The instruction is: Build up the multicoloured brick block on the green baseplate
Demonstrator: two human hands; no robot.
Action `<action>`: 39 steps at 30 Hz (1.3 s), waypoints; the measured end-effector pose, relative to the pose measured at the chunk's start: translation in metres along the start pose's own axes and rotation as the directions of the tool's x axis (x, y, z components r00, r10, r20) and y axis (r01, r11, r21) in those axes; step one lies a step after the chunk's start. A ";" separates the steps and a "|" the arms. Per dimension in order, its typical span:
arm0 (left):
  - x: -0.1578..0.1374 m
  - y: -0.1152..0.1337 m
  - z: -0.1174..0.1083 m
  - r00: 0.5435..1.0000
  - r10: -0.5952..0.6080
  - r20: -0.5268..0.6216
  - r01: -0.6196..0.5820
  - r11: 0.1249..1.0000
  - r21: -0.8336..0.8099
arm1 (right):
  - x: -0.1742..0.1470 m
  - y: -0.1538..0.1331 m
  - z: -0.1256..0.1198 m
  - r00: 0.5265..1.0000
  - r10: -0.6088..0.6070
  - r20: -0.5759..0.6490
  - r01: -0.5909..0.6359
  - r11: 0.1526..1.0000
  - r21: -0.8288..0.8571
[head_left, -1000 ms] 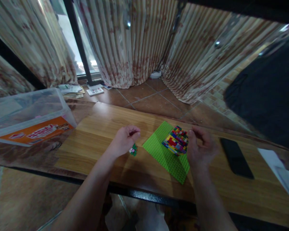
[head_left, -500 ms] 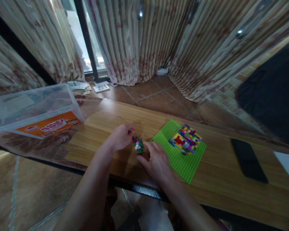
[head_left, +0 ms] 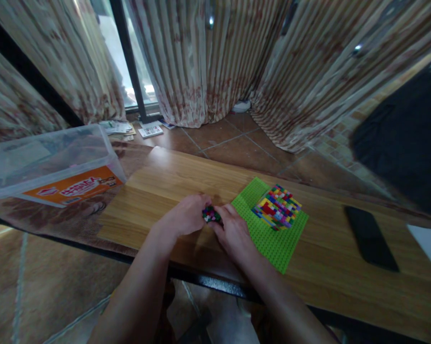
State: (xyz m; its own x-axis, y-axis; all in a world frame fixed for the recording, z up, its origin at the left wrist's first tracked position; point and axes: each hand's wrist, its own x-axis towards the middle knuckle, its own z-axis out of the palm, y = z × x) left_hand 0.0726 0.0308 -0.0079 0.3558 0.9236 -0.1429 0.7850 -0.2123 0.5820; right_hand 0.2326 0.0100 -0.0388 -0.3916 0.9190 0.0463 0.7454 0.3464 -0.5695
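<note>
From the head camera, the left hand [head_left: 187, 216] and the right hand [head_left: 233, 231] meet over the wooden table [head_left: 158, 191], and both close their fingertips on a small brick clump [head_left: 211, 214] of green, red and pink pieces. The clump sits between the two sets of fingertips, low over the table or touching it; which of the two cannot be told. The left fingers curl on it from the left and the right thumb and forefinger pinch it from the right, so both hands are clamped on the same piece. Just to the right of the grip lies the green baseplate [head_left: 269, 239], and on its far half stands the block [head_left: 277, 206], a stack of many-coloured bricks, apart from either hand. Well to the left of the grip is a clear bin [head_left: 54, 167] with an orange label; far to the right lies a dark phone [head_left: 370, 237]. The step in hand looks like pressing or pulling small bricks within the clump. Any next move on it calls for a firm two-sided pinch and a squarely aligned push, since the pieces are tiny.
</note>
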 end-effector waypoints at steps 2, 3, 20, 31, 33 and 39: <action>0.000 -0.001 0.002 1.000 0.013 -0.002 -0.013 1.000 0.007 | 0.000 0.001 -0.002 1.000 0.009 -0.003 -0.009 1.000 0.017; 0.000 -0.002 0.003 1.000 0.020 -0.003 -0.020 1.000 0.009 | 0.000 0.001 -0.002 1.000 0.010 -0.006 -0.010 1.000 0.027; -0.002 -0.004 0.003 0.999 0.025 -0.040 -0.029 0.995 -0.096 | -0.002 0.003 0.004 0.995 0.006 -0.100 0.006 0.993 0.116; 0.000 -0.009 0.006 0.999 0.025 -0.030 -0.031 0.979 -0.203 | -0.004 0.002 0.008 0.988 0.001 -0.153 0.013 0.995 0.095; 0.000 -0.009 0.005 0.999 0.036 -0.024 -0.040 0.979 -0.200 | -0.004 0.003 0.009 0.986 -0.003 -0.164 0.021 0.994 0.111; 0.000 -0.005 0.004 0.997 0.073 -0.001 -0.072 0.974 -0.213 | -0.003 0.005 0.008 0.975 -0.019 -0.222 0.057 0.985 0.165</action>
State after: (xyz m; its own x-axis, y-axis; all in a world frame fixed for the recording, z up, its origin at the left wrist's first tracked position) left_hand 0.0709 0.0308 -0.0145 0.4122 0.9057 -0.0992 0.6315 -0.2055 0.7476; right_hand 0.2336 0.0075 -0.0484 -0.2758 0.9312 0.2384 0.6227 0.3620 -0.6937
